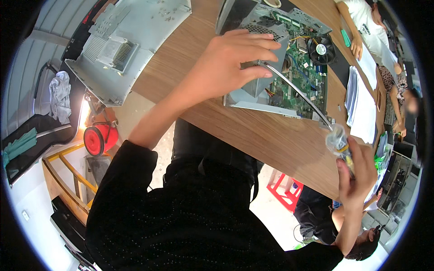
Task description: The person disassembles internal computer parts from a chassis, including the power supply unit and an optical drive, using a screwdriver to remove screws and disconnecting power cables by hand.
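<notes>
**Long steel-shafted screwdriver with a clear plastic handle [335, 137] slants over an opened grey metal computer case [266, 107]**

The right hand [360, 169] has its fingers closed around the screwdriver's handle. From those fingers the shaft runs up and leftward across the gap between the 2 hands. Its far end lies between the thumb and fingers of the left hand [230, 55], which reach out, slightly apart, over a grey metal box [261, 86] in the case; whether they pinch the shaft, I cannot tell.

Just right of the left fingertips is a green circuit board [316, 83], with the shaft passing over it, and farther right a black plastic fan with a round white label [321, 49]. Above the right fingers sits a stack of white paper sheets [361, 110]. Below the left fingers stretches the bare front of a brown wood-grain table [289, 144]. Well left of them lies a loose grey metal cover [160, 29]. Beyond the fan, another person's hand [357, 49] rests near a sheet.
</notes>
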### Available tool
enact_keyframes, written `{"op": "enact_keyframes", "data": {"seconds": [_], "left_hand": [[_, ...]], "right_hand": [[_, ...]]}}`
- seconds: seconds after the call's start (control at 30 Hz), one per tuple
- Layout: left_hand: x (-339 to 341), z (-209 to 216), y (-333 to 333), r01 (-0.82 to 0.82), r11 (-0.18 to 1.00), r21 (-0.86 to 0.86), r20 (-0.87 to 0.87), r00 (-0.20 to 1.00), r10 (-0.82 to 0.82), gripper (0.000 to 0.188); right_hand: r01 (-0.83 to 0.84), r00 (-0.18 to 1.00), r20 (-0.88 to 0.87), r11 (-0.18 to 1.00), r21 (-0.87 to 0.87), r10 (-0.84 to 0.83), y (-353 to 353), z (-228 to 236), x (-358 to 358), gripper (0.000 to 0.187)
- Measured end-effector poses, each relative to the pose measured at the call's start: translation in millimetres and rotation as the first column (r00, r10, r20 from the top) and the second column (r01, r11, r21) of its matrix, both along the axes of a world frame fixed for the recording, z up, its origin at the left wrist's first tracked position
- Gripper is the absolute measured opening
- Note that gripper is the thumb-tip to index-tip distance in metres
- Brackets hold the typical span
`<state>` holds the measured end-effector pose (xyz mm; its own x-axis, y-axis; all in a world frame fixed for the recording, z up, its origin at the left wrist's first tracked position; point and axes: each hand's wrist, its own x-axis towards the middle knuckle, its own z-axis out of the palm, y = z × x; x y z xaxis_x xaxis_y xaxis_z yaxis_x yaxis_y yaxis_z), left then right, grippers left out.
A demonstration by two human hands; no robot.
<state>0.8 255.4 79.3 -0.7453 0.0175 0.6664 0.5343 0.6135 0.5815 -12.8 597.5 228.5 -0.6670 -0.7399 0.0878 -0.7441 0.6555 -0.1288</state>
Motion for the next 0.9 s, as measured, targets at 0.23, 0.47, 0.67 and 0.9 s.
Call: {"op": "enact_keyframes", "data": {"seconds": [0.23,0.47,0.67,0.9], "left_hand": [[-0.2,-0.2,1.0,0.030,0.999,0.025,0.022,0.999,-0.030,0.022],[3.6,1.3,9.5,0.002,1.000,-0.010,0.008,1.000,-0.002,0.018],[0.8,-1.6,1.7,-0.027,0.999,0.032,0.004,1.000,0.027,0.019],[2.6,-0.4,4.7,-0.024,1.000,0.016,0.001,1.000,0.024,0.020]], "right_hand": [[-0.364,0.819,-0.477,0.931,-0.003,0.319,11.9,-0.5,-7.2,0.035],[0.538,0.807,0.588,0.344,-0.769,0.053,4.7,-32.7,-4.4,0.044],[0.686,0.481,0.798,0.723,-0.084,-0.363,11.4,1.4,-2.0,0.045],[-0.018,1.000,-0.029,0.881,-0.473,0.005,40.6,-22.2,-8.2,0.058]]}}
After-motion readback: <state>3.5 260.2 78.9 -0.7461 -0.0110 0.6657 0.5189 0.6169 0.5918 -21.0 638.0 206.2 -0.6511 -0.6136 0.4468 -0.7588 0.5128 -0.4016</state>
